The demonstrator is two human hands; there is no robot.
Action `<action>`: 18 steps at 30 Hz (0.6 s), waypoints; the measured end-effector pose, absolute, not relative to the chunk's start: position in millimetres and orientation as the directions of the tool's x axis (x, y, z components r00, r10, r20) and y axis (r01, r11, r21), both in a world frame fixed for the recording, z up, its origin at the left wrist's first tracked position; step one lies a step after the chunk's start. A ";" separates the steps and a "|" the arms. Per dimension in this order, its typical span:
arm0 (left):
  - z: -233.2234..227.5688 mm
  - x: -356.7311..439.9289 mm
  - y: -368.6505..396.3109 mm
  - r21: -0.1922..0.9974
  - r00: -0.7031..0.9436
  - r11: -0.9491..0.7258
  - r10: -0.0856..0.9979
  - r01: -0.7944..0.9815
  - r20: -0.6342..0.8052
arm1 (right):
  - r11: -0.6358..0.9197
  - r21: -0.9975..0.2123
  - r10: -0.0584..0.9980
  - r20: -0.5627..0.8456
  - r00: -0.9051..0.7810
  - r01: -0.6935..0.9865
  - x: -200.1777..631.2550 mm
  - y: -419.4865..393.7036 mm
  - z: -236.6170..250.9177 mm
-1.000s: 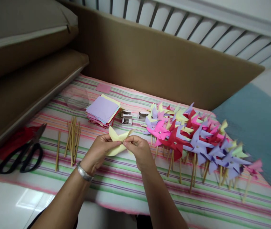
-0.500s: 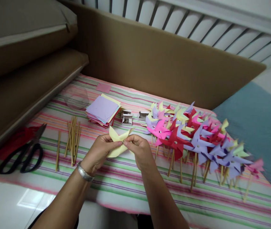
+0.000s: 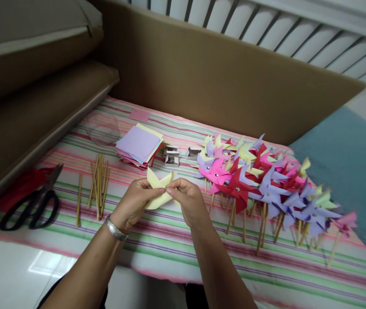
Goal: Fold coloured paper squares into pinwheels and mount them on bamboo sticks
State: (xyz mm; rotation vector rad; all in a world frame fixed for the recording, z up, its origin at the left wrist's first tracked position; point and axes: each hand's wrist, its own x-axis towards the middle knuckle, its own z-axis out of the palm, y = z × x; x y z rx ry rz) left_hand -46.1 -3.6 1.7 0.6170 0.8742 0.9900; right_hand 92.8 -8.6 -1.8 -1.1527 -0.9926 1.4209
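Centre of frame: we have the yellow paper piece (image 3: 155, 182) pinched in both hands, above the striped cloth (image 3: 170, 253). Left hand (image 3: 131, 201) grips it from the left, thumb over the near face, gap closed on the sheet. Right hand (image 3: 192, 198) does likewise from the right. The 2 thumb tips almost meet near the paper's middle; whatever sits between them is too small for us to make out.

Key relation: the paper lies directly between the fingers, touched by both hands, so neither is nearer. More of it shows on the left hand's side. 2 points rise above the thumbs and a lower part hangs beneath; with the fingers covering so much, we cannot fix a long axis.

Left of the hands we note a cluster of thin sticks (image 3: 98, 184) and 1 lone stick (image 3: 79, 201), all running roughly up and down the frame, nearer the left hand. Black-handled scissors (image 3: 44, 191) lie farther left. Above the hands: a stack of square paper sheets (image 3: 139, 143). Right of centre, nearer the right hand: a crowd of paper pinwheels (image 3: 238, 189) on sticks.
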 end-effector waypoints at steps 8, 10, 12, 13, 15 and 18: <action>-0.2 -47.0 -3.2 0.778 0.305 0.425 0.900 -0.463 -0.311 | -0.094 -0.983 0.995 -0.090 -0.035 -0.156 91.9 -8.1 -0.1; -1.3 -46.2 -4.3 0.779 0.326 0.426 0.897 -0.460 -0.298 | -0.078 -0.986 0.996 -0.071 -0.054 -0.147 91.3 -9.3 1.5; -2.8 -45.0 -5.2 0.785 0.327 0.409 0.903 -0.465 -0.277 | -0.044 -0.996 0.998 -0.041 -0.043 -0.080 90.7 -12.2 5.7; -3.4 -44.6 -5.3 0.790 0.318 0.393 0.911 -0.470 -0.264 | -0.023 -0.999 0.999 -0.023 -0.024 -0.028 90.8 -14.1 8.8; -2.7 -45.4 -4.6 0.805 0.285 0.352 0.929 -0.477 -0.237 | 0.010 -0.998 1.000 0.011 0.009 0.065 92.7 -17.6 16.1; 7.2 -51.1 -4.5 0.837 0.211 0.292 0.953 -0.462 -0.216 | 0.050 -0.990 0.991 0.066 0.113 0.133 98.4 -18.7 22.6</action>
